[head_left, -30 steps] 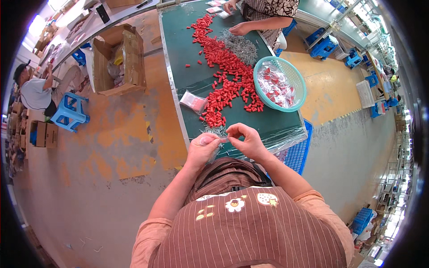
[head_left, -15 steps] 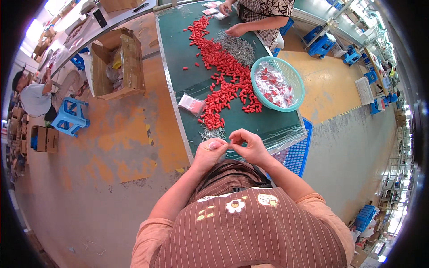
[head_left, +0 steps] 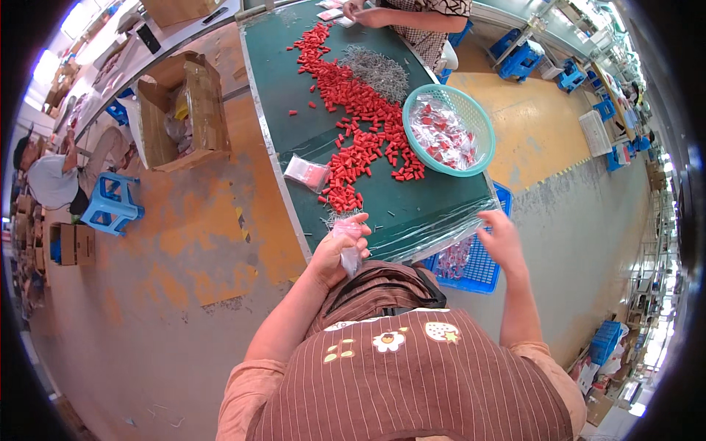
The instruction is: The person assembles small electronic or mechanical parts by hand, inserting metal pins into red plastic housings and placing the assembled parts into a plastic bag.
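Note:
My left hand (head_left: 340,253) is closed around a small stack of clear plastic bags (head_left: 350,257) with a pinkish tint, just off the table's near edge. My right hand (head_left: 503,239) is out to the right, past the table corner and beside the blue crate (head_left: 482,266). Its thumb and forefinger are apart, slightly blurred, and I see nothing between them. Many red plastic plugs (head_left: 360,121) run in a band along the green table (head_left: 283,81). Beside them lies a heap of grey screws (head_left: 379,70); more screws (head_left: 334,217) lie by my left hand.
A mint-green basket (head_left: 487,140) at the table's right side holds filled clear packets. A bag pack (head_left: 307,173) lies near the left edge. Across the table, a co-worker's arm (head_left: 412,18) reaches in. A cardboard box (head_left: 209,110) and a blue stool (head_left: 114,206) stand to the left.
My hands were together at the table edge; now my right hand has swung right toward the crate. My left hand has turned, showing the bags. The co-worker's hand has drawn back from the screws.

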Motion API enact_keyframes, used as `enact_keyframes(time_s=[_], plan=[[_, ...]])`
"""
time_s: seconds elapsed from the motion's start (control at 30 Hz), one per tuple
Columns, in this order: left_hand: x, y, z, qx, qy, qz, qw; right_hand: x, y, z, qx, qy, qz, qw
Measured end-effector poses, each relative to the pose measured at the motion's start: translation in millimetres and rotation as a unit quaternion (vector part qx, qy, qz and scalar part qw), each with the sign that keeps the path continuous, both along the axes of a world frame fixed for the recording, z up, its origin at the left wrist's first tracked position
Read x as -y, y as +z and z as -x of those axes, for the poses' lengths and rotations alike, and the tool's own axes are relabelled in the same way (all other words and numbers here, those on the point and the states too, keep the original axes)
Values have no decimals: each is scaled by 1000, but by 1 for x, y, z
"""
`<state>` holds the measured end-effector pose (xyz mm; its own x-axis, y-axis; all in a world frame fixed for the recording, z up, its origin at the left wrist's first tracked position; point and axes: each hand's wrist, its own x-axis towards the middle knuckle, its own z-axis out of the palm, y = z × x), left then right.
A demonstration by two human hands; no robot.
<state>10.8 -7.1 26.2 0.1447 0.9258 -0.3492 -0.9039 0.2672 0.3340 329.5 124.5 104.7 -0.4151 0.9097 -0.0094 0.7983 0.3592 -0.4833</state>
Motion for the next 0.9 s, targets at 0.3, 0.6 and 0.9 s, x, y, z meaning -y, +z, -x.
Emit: enact_keyframes(time_s=[0.3, 0.6, 0.9], plan=[[-6, 2, -12, -105, 5, -29, 994, 52, -10, 150, -171, 216, 49, 960], [-2, 7, -15, -151, 66, -42, 985, 46, -35, 163, -224, 207, 94, 948], [2, 5, -6, -162, -3, 24, 986, 24, -37, 154, -377, 43, 372, 847]])
